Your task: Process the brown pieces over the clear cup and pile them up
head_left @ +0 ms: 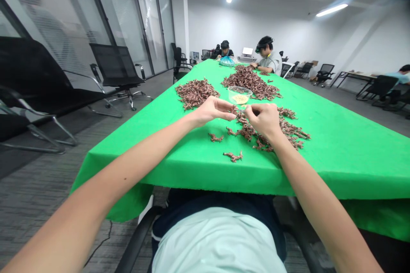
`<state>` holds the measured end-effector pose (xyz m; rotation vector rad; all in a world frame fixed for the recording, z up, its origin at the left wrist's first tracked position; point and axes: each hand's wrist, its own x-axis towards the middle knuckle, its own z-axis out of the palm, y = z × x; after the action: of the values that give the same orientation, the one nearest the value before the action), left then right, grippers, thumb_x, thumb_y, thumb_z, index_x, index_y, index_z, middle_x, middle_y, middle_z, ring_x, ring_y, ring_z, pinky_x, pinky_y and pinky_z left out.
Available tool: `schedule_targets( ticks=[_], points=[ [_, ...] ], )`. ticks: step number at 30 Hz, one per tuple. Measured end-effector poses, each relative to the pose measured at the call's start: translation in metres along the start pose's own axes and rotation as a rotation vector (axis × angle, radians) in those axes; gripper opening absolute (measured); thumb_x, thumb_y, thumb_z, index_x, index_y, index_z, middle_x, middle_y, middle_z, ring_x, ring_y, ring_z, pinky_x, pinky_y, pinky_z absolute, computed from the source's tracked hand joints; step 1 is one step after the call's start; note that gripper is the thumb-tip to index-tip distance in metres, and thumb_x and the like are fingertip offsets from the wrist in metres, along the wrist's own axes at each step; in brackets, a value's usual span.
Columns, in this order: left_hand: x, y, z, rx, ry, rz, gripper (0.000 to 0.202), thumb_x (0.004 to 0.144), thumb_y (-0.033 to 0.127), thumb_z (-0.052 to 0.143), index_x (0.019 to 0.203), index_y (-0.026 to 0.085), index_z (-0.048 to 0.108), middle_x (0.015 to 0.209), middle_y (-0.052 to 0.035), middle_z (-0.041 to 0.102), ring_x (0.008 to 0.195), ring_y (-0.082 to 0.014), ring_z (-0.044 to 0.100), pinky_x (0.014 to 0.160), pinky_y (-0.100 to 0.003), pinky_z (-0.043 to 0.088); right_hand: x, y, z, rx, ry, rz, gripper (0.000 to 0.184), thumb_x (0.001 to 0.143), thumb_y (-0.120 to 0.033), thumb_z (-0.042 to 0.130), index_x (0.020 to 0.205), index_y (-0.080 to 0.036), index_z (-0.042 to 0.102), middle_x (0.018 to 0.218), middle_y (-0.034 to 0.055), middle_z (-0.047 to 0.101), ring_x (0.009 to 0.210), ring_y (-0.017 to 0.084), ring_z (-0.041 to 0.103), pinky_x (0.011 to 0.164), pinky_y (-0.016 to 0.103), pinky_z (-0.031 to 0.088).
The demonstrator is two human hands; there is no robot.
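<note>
My left hand [214, 110] reaches over the table with thumb and fingers closed on a small brown figure, which shows only in part at the fingertips. Close beside it, my right hand [264, 118] is pinched; whatever its fingertips hold is too small to name. Just beyond both hands stands a clear plastic bowl [240, 95] with pale yellow bits in it. Beneath and around my right hand lies a loose heap of small brown animal-like figures [291, 134]. Two single figures lie nearer me, one [216, 137] below my left hand and another [233, 156] towards the table's front edge.
A green cloth [346, 136] covers the long table. Brown figures form a pile [196, 93] at the left and a larger pile [251, 82] beyond the bowl. A co-worker [269, 56] sits at the right side, another [226, 49] at the far end near a blue bag [226, 61].
</note>
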<state>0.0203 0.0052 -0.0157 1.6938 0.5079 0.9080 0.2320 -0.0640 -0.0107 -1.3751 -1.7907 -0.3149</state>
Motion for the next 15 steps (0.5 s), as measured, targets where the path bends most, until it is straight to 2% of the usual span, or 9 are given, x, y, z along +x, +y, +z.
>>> schedule_targets(
  ticks=[15],
  points=[
    [-0.0030,0.0078,0.0050,0.034,-0.019,0.009,0.046,0.056,0.026,0.094,0.099,0.012,0.080,0.096,-0.0139,0.079,0.087,-0.0229,0.075,0.084,-0.036,0.059,0.0002,-0.0017,-0.0001,-0.047,-0.013,0.009,0.045,0.089,-0.036,0.050,0.048,-0.018,0.050,0.046,0.0006,0.043,0.046,0.010,0.031,0.053,0.029,0.021]
  ],
)
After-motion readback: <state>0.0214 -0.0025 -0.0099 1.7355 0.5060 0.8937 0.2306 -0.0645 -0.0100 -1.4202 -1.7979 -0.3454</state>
